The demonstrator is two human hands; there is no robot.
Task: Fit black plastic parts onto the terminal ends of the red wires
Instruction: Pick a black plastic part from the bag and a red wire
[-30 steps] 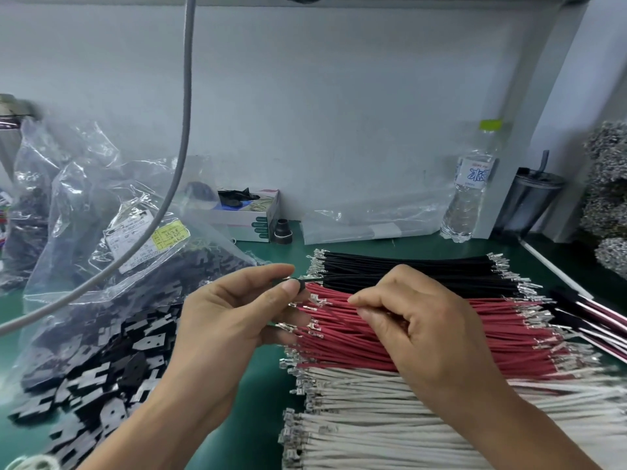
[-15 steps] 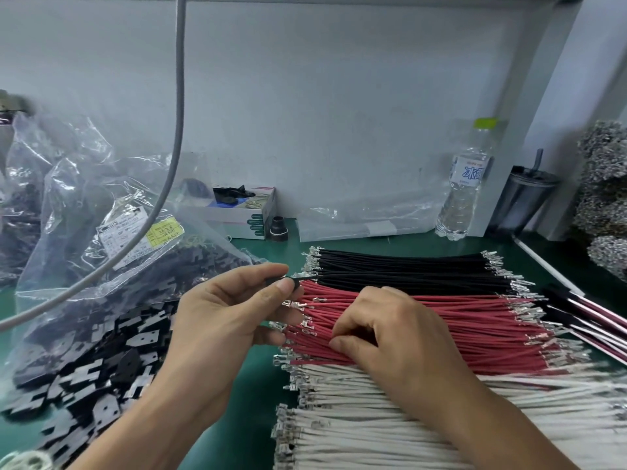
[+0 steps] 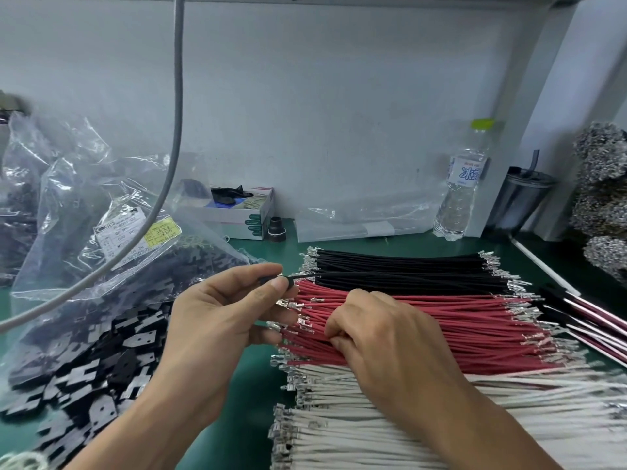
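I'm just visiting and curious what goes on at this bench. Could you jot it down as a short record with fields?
Setting: green workbench against a pale wall
Left hand: pinches a small black part at the end of a black wire
Right hand: fingers curled into the red wires, picking at one
Wire rows: black wires at the back, red in the middle, white wires nearest
Loose parts: black plastic parts spilling from a clear bag on the left
Also there: water bottle, dark cup, small box
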